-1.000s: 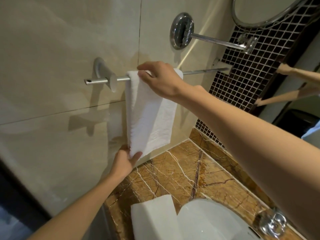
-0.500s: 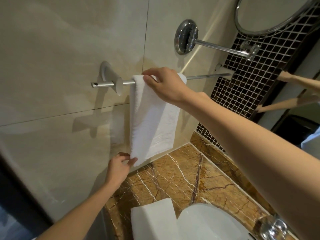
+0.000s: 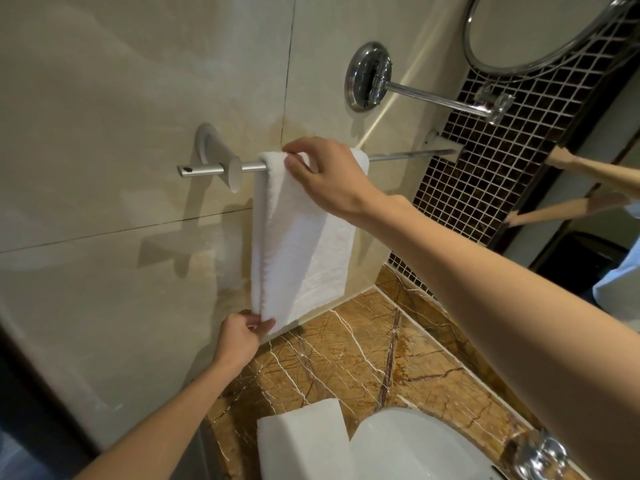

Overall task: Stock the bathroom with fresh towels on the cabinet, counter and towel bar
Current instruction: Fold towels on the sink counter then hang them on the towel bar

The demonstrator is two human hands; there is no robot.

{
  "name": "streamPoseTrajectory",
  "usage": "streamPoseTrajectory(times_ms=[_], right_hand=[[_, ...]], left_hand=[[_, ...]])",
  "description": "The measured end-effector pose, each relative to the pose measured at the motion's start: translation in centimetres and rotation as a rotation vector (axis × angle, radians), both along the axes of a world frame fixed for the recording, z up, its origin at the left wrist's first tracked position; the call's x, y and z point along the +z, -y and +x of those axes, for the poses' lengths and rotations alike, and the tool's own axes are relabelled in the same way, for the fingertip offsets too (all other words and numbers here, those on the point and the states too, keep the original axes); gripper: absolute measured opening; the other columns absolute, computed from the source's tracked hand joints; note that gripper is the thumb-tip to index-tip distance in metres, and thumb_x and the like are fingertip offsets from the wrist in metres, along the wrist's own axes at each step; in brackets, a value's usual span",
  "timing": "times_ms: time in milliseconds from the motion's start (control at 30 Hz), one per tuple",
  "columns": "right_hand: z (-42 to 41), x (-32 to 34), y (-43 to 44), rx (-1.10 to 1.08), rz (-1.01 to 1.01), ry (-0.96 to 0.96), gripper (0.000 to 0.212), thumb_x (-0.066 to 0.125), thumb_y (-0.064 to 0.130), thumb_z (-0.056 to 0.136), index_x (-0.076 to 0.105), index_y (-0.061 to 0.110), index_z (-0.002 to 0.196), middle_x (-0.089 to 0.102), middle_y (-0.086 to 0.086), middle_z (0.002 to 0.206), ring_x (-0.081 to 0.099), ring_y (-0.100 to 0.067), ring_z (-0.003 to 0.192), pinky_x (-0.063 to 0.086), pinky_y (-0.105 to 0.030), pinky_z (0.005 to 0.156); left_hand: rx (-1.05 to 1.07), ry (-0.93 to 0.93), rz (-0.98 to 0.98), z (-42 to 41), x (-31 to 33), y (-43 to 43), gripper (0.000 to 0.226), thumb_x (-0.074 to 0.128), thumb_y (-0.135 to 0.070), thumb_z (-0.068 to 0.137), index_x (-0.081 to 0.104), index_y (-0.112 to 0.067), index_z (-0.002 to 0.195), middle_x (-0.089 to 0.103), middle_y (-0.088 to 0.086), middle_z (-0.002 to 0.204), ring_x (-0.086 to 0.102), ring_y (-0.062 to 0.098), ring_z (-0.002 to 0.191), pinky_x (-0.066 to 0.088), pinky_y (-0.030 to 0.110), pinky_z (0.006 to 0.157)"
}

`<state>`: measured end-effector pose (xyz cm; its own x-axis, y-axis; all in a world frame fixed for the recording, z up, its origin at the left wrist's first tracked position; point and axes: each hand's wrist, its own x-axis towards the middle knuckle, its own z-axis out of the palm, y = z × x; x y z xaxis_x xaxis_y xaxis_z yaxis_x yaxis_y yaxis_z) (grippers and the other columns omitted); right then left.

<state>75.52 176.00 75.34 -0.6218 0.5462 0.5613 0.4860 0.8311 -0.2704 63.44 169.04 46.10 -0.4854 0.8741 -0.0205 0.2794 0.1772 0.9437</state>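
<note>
We see a white towel (image 3: 304, 237) draped over the metal towel bar (image 3: 408, 155) on the beige tiled wall (image 3: 104, 133), folded lengthwise and hanging down toward the brown marble table (image 3: 363, 358). Our right hand (image 3: 325, 178) sits at the top of the towel, where thumb and fingers pinch the fold right at the bar. Our left hand (image 3: 242, 336) is at the bottom, its thumb and fingers closed on the lower left corner of the hanging cloth. Compared with a second ago, the left hand has shifted from cupping the underside of the hem, palm up, to a finer pinch at the corner, and the towel's left edge now shows two distinct layers hanging straighter. The right hand has kept its place on the bar. A second folded white towel (image 3: 304, 441) lies on the table at the bottom of the view, just beside the rim of the white basin (image 3: 415, 445), and it has not moved. A round mirror (image 3: 540, 26) on a chrome arm juts from the wall above.
</note>
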Motion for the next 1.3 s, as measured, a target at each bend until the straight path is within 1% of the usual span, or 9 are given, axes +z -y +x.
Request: streamPoseTrajectory(times_ms=[200,333,567,733,867,933,1033,1133,1300], right_hand=[[0.0,-0.2,0.2,-0.05,0.072,-0.026,0.028,0.051,0.026,0.093,0.067,0.013,0.111,0.066,-0.011,0.106,0.058,-0.027,0.1,0.04,-0.035,0.092],[-0.2,-0.3,0.5,-0.076,0.086,-0.046,0.028,0.049,0.026,0.093,0.067,0.012,0.111,0.066,-0.012,0.105,0.057,-0.028,0.098,0.04,-0.035,0.091],[-0.4,0.4,0.5,-0.008,0.025,0.058,0.032,0.044,0.025,0.097,0.067,0.006,0.11,0.069,-0.012,0.111,0.059,-0.031,0.102,0.043,-0.038,0.09],[-0.1,0.3,0.4,-0.023,0.012,0.062,0.031,0.046,0.027,0.097,0.066,0.01,0.112,0.068,-0.011,0.108,0.059,-0.03,0.1,0.045,-0.039,0.086],[-0.1,0.4,0.2,-0.029,0.019,0.08,0.032,0.046,0.029,0.097,0.065,0.013,0.117,0.067,-0.01,0.108,0.058,-0.028,0.1,0.045,-0.036,0.085],[-0.1,0.4,0.1,-0.03,0.032,0.085,0.031,0.048,0.03,0.097,0.064,0.013,0.117,0.066,-0.009,0.107,0.058,-0.027,0.099,0.045,-0.035,0.083],[-0.1,0.3,-0.2,-0.041,0.048,0.081,0.028,0.052,0.03,0.096,0.064,0.014,0.115,0.064,-0.009,0.106,0.058,-0.027,0.097,0.043,-0.034,0.08],[-0.2,0.3,-0.5,-0.036,0.055,0.073,0.029,0.054,0.03,0.095,0.063,0.014,0.118,0.064,-0.009,0.108,0.057,-0.028,0.1,0.039,-0.033,0.079],[0.3,0.2,-1.0,-0.01,0.022,0.104,0.034,0.049,0.03,0.098,0.061,0.014,0.127,0.065,-0.007,0.124,0.057,-0.027,0.114,0.041,-0.031,0.088]], left_hand=[[0.139,0.093,0.078,0.1,-0.3,1.4,0.007,0.075,-0.027,0.077,0.07,-0.026,0.074,0.059,-0.026,0.059,0.057,0.0,0.07,0.036,0.015,0.057],[0.158,0.113,0.093,0.3,-0.4,1.8,0.016,0.077,-0.024,0.076,0.066,-0.031,0.066,0.059,-0.031,0.052,0.057,-0.001,0.068,0.035,0.013,0.056],[0.245,0.122,0.094,0.1,-0.6,1.6,0.012,0.081,-0.025,0.072,0.073,-0.018,0.078,0.056,-0.029,0.045,0.057,0.001,0.061,0.037,0.016,0.054],[0.264,0.119,0.1,-0.2,-0.8,1.7,0.016,0.081,-0.024,0.072,0.069,-0.027,0.061,0.06,-0.023,0.047,0.059,0.01,0.058,0.039,0.02,0.054],[0.257,0.116,0.099,-0.4,-1.0,1.6,0.01,0.081,-0.024,0.071,0.071,-0.024,0.069,0.063,-0.018,0.053,0.061,0.007,0.061,0.039,0.018,0.054],[0.262,0.1,0.125,-0.4,-1.1,1.6,0.02,0.082,-0.02,0.07,0.065,-0.029,0.065,0.065,-0.013,0.055,0.06,0.006,0.059,0.043,0.02,0.054],[0.303,0.118,0.16,-0.7,-1.2,1.3,0.031,0.084,-0.011,0.067,0.054,-0.014,0.072,0.065,-0.001,0.065,0.061,0.011,0.06,0.046,0.019,0.056],[0.229,0.15,0.143,-0.9,-0.8,1.4,0.04,0.082,-0.013,0.069,0.05,-0.021,0.091,0.068,-0.007,0.075,0.065,0.006,0.071,0.048,0.02,0.066],[0.133,0.088,0.094,-1.3,-0.6,1.6,0.018,0.08,-0.018,0.071,0.068,-0.028,0.079,0.069,-0.015,0.074,0.066,0.007,0.073,0.047,0.016,0.061]])
